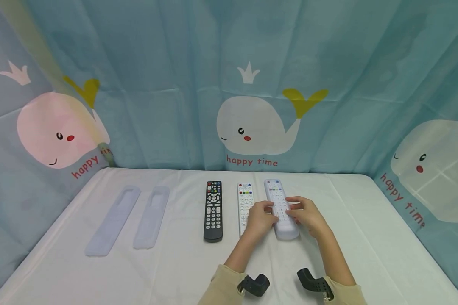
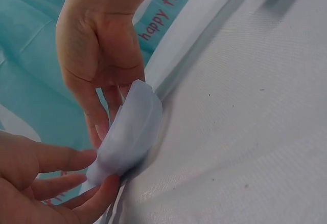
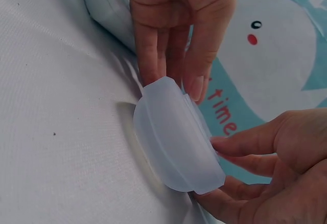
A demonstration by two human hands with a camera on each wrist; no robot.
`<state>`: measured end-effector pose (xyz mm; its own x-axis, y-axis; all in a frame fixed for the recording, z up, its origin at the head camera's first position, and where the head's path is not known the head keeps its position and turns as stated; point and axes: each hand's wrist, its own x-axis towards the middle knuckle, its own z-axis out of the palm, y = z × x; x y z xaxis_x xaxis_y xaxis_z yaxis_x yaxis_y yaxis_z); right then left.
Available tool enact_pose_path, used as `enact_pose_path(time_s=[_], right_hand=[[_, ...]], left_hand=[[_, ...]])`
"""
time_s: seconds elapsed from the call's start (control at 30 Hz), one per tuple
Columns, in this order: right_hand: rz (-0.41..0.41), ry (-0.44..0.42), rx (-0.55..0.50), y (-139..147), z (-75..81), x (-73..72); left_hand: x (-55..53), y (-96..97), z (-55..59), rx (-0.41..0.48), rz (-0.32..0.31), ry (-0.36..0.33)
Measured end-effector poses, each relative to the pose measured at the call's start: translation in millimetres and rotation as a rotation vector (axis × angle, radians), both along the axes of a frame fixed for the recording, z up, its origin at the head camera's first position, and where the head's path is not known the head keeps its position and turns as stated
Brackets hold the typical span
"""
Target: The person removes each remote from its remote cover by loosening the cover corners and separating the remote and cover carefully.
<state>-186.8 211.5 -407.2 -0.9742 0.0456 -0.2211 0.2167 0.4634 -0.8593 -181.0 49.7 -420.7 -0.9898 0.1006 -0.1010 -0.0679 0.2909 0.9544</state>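
A white remote control in a translucent sleeve (image 1: 286, 231) is between the two hands, its far end angled a little to the left. The left hand (image 1: 258, 220) pinches its left edge with thumb and fingers, while the right hand (image 1: 308, 215) grips the right edge. Seen end-on in the left wrist view, the sleeve's rounded end (image 2: 130, 127) is smooth and cloudy. The right wrist view shows the same sleeve end (image 3: 173, 137) close to the cloth. Just left of it lies a bare white remote (image 1: 246, 197), partly hidden by the left hand.
A black remote (image 1: 213, 216) lies left of the white one. Two flat translucent sleeves (image 1: 112, 222) (image 1: 151, 218) lie farther left on the white tablecloth (image 1: 183, 271). Behind the table hangs a blue curtain (image 1: 156, 127) with whale prints.
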Motion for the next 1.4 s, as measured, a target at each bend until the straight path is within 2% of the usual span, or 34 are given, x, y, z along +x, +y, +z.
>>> enact_pose_path(time_s=[0.37,0.8,1.03,1.4], right_hand=[[0.009,0.022,0.011,3.1,5.5,3.7],[0.0,0.024,-0.021,4.6,15.4,7.2],[-0.019,0.042,-0.03,4.1,23.9,10.1],[0.003,0.071,-0.049,3.1,37.2,16.2]], left_hand=[[-1.9,-1.1,1.8,0.008,-0.01,0.029],[-1.8,-5.6,7.1,0.078,-0.022,0.006],[-3.8,-8.1,10.2,0.116,-0.015,0.026],[-5.2,-14.4,19.6,0.181,-0.028,-0.03]])
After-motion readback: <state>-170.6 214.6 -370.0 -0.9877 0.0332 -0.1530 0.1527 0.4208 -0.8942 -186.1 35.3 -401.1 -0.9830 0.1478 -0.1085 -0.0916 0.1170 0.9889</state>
